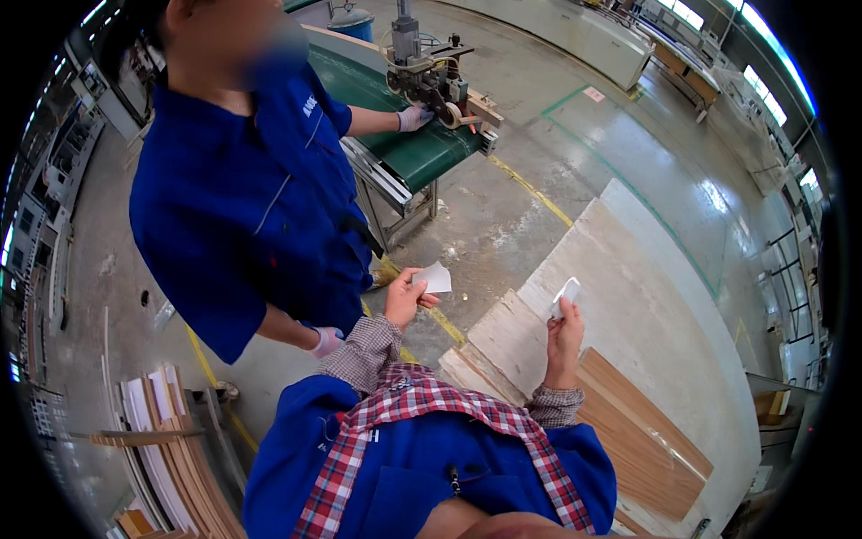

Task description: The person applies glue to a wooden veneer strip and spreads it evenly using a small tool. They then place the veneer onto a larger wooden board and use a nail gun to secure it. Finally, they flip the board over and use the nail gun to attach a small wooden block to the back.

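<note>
In front of my body, my left hand (406, 300) pinches a small white sheet (435, 278) that looks like paper, with one curved edge. Farther right, my right hand (564, 336) is raised and closed on a small white flat piece (567, 292), its kind too small to make out. Below that hand rests a stack of brown wood-grain boards (633, 440) on a large pale board (660, 332). The two hands are apart, and neither touches the boards.
A co-worker in a blue uniform (242, 198) stands close on my left, one gloved hand (415, 118) at a machine (431, 81) over a green conveyor belt (440, 154). Upright panels (166, 440) stand at the lower left. Yellow lines (534, 190) mark the floor.
</note>
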